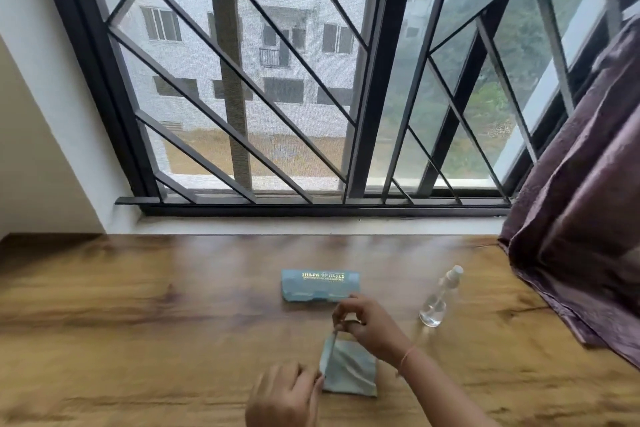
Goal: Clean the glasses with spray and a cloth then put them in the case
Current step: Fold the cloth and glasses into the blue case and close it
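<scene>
While my hands pinch the pale blue square cloth point(349, 371), it's nearest me on the brown wooden table point(138, 322).
Right hand point(367, 322): top corner; left hand point(287, 392): lower-left edge. Light blue rectangular glasses case point(320, 284) beyond, long axis left-right; clear spray bottle point(438, 298) nozzle points toward the window.

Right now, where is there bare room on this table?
Bare: the brown wooden table left of the light blue glasses case, and the strip behind it. Crowded: centre front, left hand and right hand at the pale blue cloth; right, clear spray bottle and purple curtain.
</scene>
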